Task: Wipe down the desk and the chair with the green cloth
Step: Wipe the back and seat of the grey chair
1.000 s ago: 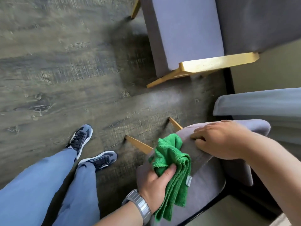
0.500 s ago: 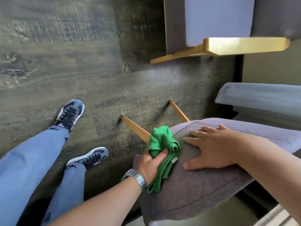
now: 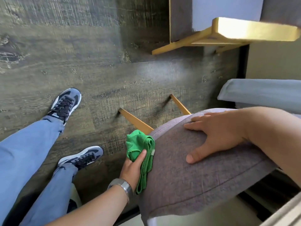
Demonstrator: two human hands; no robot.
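Lower now: bunched green cloth [image 3: 140,145], grey fabric chair [image 3: 187,176].

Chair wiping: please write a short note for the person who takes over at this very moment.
Left hand: shut on the cloth, pressing it against the left side of the chair back.
Right hand: open, flat on top of the chair back, steadying it.
Done: cannot tell from this view how much of the chair is wiped.
Left: finish the chair, then the desk; the desk surface is not clearly in view.
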